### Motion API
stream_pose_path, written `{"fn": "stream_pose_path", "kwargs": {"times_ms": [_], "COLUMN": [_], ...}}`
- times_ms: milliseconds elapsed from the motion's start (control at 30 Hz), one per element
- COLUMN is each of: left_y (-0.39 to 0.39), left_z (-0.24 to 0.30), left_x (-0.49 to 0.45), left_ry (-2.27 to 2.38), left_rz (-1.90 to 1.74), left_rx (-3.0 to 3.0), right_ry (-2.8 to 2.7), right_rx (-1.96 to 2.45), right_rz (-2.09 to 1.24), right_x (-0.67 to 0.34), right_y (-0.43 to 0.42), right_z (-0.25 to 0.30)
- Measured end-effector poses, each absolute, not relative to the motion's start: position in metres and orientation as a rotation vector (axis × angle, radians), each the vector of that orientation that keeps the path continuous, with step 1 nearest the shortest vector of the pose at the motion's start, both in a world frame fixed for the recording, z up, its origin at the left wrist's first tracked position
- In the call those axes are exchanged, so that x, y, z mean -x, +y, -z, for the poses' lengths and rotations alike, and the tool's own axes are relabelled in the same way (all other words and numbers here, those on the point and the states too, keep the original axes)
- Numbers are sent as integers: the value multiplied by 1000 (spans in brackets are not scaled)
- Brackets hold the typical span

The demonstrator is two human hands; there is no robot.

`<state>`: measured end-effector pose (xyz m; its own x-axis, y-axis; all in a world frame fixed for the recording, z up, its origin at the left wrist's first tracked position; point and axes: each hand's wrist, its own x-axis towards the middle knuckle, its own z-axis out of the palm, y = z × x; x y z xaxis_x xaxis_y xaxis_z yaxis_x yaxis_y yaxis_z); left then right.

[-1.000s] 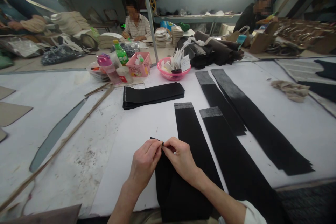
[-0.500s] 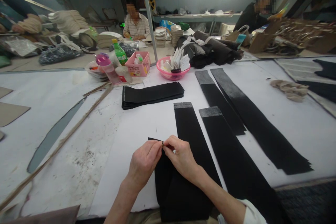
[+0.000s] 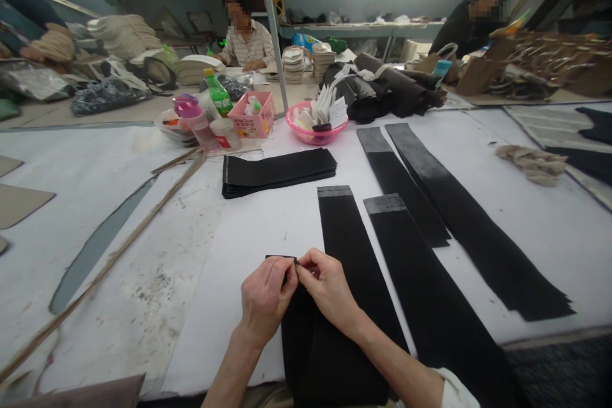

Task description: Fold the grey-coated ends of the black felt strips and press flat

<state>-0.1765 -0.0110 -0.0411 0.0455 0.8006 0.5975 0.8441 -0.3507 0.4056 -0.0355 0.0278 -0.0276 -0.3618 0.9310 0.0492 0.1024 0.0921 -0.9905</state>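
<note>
My left hand (image 3: 265,296) and my right hand (image 3: 325,287) meet at the top edge of a black fabric strip (image 3: 325,357) that hangs over the near table edge. Both pinch that edge, fingertips almost touching. A second black strip (image 3: 347,236) lies just right of my right hand, partly under it. More long black strips (image 3: 430,293) (image 3: 471,223) fan out to the right on the white table cover (image 3: 248,223).
A folded stack of black strips (image 3: 277,172) lies beyond my hands. Behind it stand a pink bowl (image 3: 315,131), a pink box (image 3: 253,118) and bottles (image 3: 198,124). A long brown stick (image 3: 119,248) crosses the left side. Other people work at the far tables.
My hands have stayed together on the strip's edge; the left hand has shifted slightly lower and the pinched corner now lies flatter.
</note>
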Motion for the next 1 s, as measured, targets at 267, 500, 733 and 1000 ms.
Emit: {"fn": "stream_pose_path", "kwargs": {"times_ms": [267, 500, 733, 1000], "left_y": [-8, -10, -11, 1], "left_z": [46, 52, 36, 5], "left_x": [175, 172, 173, 177], "left_ry": [-1674, -1563, -1773, -2348], "left_rz": [1192, 1077, 1369, 1759], "left_rx": [2196, 2228, 2173, 2490], "right_ry": [-1528, -1474, -1576, -1710], "right_rx": [1098, 1094, 1060, 1004], "right_rz": [-1399, -1392, -1270, -1162], "right_x": [35, 33, 23, 18], "right_y": [30, 34, 35, 31], "right_z": [32, 33, 27, 22]}}
